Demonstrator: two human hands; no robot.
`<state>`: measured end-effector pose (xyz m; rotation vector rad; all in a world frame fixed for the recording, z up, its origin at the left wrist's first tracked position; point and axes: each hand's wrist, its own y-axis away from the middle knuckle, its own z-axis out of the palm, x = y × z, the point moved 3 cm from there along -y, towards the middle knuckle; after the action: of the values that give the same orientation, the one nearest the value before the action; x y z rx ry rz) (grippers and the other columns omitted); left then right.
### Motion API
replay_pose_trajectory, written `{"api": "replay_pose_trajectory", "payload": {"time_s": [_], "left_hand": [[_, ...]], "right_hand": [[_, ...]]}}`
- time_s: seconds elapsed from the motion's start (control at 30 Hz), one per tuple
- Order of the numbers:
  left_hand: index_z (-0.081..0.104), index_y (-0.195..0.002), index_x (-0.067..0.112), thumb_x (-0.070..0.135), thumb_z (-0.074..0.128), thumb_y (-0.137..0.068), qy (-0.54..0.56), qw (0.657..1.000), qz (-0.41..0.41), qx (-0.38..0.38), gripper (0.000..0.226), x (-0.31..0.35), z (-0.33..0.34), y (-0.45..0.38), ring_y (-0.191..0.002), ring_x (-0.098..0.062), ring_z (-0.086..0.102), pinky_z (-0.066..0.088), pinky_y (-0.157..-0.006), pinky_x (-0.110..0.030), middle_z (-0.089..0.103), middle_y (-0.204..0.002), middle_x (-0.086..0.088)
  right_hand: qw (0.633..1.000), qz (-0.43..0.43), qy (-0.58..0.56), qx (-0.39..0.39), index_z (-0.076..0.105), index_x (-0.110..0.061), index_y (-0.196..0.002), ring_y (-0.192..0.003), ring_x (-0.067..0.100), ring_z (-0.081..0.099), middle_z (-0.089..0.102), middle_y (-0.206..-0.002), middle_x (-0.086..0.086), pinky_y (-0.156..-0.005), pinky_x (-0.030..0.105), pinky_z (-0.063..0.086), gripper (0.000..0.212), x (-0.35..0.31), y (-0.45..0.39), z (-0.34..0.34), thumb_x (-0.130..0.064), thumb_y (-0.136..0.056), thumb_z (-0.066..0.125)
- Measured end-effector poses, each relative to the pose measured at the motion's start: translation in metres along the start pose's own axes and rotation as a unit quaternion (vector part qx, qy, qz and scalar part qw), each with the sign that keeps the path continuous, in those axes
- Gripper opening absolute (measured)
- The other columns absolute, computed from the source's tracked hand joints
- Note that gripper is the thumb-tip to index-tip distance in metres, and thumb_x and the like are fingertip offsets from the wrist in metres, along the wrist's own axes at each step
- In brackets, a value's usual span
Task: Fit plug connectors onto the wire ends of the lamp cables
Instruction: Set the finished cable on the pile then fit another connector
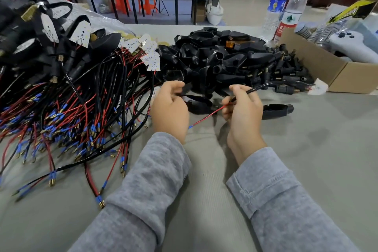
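Note:
My right hand (243,108) grips a black lamp cable (266,85) that curves away to the right. A thin red wire (206,117) runs out of this hand down to the left and ends in a blue tip (190,127). My left hand (169,108) pinches a thin black wire end (184,94) between thumb and fingers, just left of the right hand. Both hands hover over the grey table cover (306,149). A black plastic housing (277,109) lies on the cover right of my right hand.
A big heap of red and black cables with blue and brass ends (67,112) fills the left. Black housings and connectors (225,57) are piled behind the hands. A cardboard box (327,67) and two water bottles (286,6) stand at the right.

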<state>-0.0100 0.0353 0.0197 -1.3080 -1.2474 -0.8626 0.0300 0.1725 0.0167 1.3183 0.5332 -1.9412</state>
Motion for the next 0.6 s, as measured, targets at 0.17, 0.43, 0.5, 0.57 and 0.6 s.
{"api": "replay_pose_trajectory", "payload": {"time_s": [0.17,0.43,0.5,0.57,0.6], "left_hand": [[0.05,-0.131,0.033,0.016,0.047,-0.091,-0.153,0.988,0.001,-0.03,0.043,-0.006,0.0,-0.002,-0.137,-0.02,0.026,0.024,-0.113,-0.038,0.051,-0.136,0.005],[0.052,-0.128,0.051,0.038,0.04,-0.095,-0.288,0.951,0.018,-0.112,0.037,-0.011,0.01,-0.001,-0.137,-0.021,0.028,0.016,-0.116,-0.041,0.056,-0.134,0.006],[0.059,-0.12,0.043,0.037,0.041,-0.093,-0.291,0.95,0.034,-0.107,0.032,-0.01,0.011,0.001,-0.129,-0.02,0.04,0.022,-0.113,-0.041,0.062,-0.124,0.008],[0.062,-0.115,0.036,0.037,0.044,-0.091,-0.244,0.964,0.013,-0.103,0.03,-0.01,0.011,0.001,-0.119,-0.019,0.05,0.032,-0.108,-0.043,0.066,-0.112,0.007],[0.063,-0.114,0.034,0.037,0.046,-0.091,-0.219,0.971,-0.002,-0.096,0.029,-0.01,0.01,0.0,-0.115,-0.019,0.053,0.036,-0.106,-0.044,0.067,-0.109,0.007]], "right_hand": [[0.999,-0.029,0.024,0.038,0.058,-0.021,-0.082,-0.046,0.005,0.041,0.047,-0.047,-0.009,-0.044,0.016,0.031,0.021,0.0,-0.003,-0.004,-0.016,-0.097,0.045],[0.993,0.0,0.108,-0.052,0.057,-0.018,-0.093,-0.038,0.012,0.053,0.063,-0.053,-0.001,-0.038,0.019,0.041,0.026,0.005,0.0,0.004,-0.034,-0.104,0.04],[0.988,-0.004,0.135,-0.071,0.058,-0.019,-0.094,-0.039,0.013,0.056,0.066,-0.055,0.001,-0.039,0.02,0.043,0.023,0.005,0.002,0.006,-0.033,-0.104,0.042],[0.988,-0.003,0.132,-0.084,0.057,-0.02,-0.097,-0.041,0.015,0.058,0.069,-0.06,0.004,-0.039,0.021,0.044,0.022,0.005,0.003,0.006,-0.033,-0.104,0.041],[0.989,0.0,0.12,-0.09,0.056,-0.019,-0.099,-0.042,0.016,0.059,0.07,-0.062,0.006,-0.039,0.022,0.045,0.023,0.005,0.004,0.006,-0.033,-0.105,0.039]]}}
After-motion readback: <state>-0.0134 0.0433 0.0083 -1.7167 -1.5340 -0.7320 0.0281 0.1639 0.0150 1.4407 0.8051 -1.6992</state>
